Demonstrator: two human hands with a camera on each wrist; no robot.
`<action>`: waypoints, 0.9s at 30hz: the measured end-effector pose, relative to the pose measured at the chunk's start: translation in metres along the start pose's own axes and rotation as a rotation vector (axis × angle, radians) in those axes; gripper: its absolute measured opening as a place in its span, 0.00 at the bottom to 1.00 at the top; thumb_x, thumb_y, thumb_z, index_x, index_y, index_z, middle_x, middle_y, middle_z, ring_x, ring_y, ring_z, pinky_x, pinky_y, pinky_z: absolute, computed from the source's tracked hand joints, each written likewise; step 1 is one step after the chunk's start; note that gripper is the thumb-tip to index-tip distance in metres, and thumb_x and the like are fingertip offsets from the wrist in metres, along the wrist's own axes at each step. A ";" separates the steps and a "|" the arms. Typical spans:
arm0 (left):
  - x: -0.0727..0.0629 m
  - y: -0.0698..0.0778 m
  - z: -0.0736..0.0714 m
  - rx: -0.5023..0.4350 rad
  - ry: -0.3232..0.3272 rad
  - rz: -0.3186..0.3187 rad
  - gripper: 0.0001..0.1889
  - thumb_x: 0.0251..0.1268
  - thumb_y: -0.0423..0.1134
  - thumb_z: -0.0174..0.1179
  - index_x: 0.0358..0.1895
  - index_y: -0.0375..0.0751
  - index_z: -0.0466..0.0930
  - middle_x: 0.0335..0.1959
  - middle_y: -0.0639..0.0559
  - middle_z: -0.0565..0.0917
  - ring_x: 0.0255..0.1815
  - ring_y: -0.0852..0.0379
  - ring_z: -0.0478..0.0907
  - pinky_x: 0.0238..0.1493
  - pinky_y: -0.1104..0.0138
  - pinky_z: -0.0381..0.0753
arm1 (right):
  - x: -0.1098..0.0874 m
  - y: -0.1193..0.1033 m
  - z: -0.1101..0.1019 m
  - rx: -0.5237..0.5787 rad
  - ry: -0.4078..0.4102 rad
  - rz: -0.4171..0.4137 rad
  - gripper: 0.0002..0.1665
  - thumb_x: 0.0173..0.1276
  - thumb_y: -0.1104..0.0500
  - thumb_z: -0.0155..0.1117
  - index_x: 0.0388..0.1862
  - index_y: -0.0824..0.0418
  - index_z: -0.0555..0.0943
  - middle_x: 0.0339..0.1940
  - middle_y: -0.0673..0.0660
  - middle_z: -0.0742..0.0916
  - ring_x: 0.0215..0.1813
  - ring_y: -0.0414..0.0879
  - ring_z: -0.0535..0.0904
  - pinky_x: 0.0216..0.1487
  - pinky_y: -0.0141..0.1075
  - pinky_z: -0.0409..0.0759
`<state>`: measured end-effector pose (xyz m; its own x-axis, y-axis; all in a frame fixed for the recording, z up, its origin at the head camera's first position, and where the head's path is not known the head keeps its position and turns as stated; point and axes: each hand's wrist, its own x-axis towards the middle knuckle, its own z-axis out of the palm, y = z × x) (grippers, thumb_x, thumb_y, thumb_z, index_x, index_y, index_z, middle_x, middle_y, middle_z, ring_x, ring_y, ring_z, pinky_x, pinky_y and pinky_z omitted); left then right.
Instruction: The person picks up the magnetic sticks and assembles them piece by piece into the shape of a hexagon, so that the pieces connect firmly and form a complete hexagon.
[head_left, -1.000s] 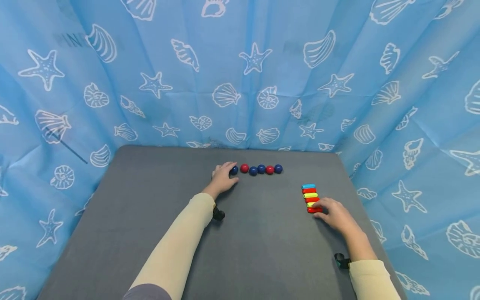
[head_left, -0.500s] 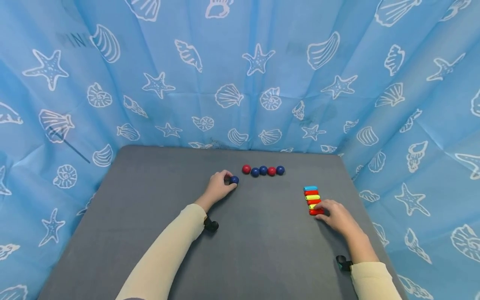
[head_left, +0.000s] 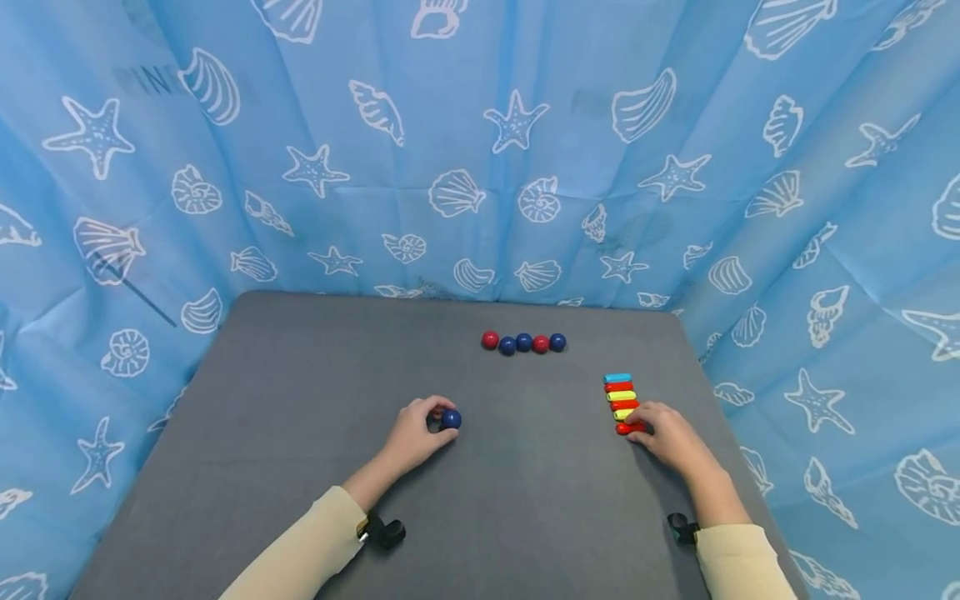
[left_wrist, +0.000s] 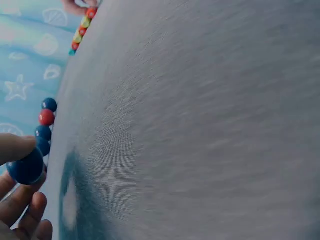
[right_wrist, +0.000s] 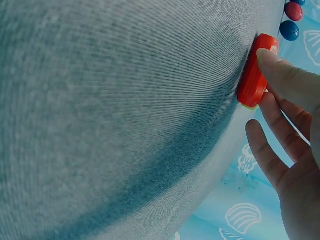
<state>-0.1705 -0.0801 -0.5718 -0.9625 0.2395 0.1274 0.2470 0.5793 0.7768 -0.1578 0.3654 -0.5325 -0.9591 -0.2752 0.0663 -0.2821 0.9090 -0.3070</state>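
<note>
In the head view my left hand [head_left: 411, 435] pinches a dark blue ball [head_left: 451, 418] between thumb and fingertips. The left wrist view shows this ball [left_wrist: 26, 169] above the table, with its shadow apart below. My right hand [head_left: 670, 435] is at the near end of a column of short coloured plastic sticks. Its thumb and fingers pinch the nearest one, a red stick [right_wrist: 252, 82], which lies on the table. Behind it are a yellow stick [head_left: 622, 414] and several more in red, yellow and, farthest, blue [head_left: 617, 378].
Near the far table edge is a row of glossy balls: a red ball [head_left: 490, 340] at its left end, then blue ones and another red ball [head_left: 541, 343]. The grey table [head_left: 300, 375] is bordered by a blue shell-patterned curtain [head_left: 420, 125].
My left hand has taken the leftmost blue ball out of the row and carried it toward me and slightly left. The right hand has stayed at the nearest red stick.
</note>
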 end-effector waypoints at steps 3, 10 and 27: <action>-0.017 0.000 -0.003 -0.005 0.025 -0.004 0.17 0.55 0.42 0.76 0.48 0.51 0.83 0.42 0.56 0.83 0.45 0.56 0.77 0.50 0.54 0.75 | 0.001 -0.001 0.001 -0.013 -0.005 0.001 0.13 0.54 0.67 0.79 0.39 0.63 0.87 0.43 0.62 0.87 0.46 0.59 0.81 0.53 0.58 0.78; -0.031 -0.010 0.006 0.016 0.066 0.024 0.19 0.54 0.46 0.77 0.49 0.52 0.85 0.44 0.59 0.84 0.47 0.58 0.77 0.53 0.52 0.73 | -0.002 0.002 0.002 -0.052 -0.010 0.048 0.15 0.55 0.67 0.78 0.42 0.64 0.87 0.48 0.67 0.86 0.51 0.63 0.80 0.56 0.60 0.77; -0.020 -0.017 0.009 -0.068 0.120 0.059 0.17 0.53 0.44 0.78 0.47 0.51 0.86 0.37 0.56 0.82 0.38 0.56 0.74 0.43 0.60 0.71 | 0.000 -0.037 0.002 0.007 0.050 -0.069 0.15 0.57 0.67 0.77 0.45 0.65 0.86 0.43 0.60 0.84 0.46 0.56 0.80 0.51 0.53 0.80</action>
<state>-0.1548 -0.0878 -0.5933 -0.9542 0.1742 0.2434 0.2989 0.5118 0.8055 -0.1470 0.3318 -0.5228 -0.9374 -0.3213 0.1345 -0.3477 0.8861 -0.3064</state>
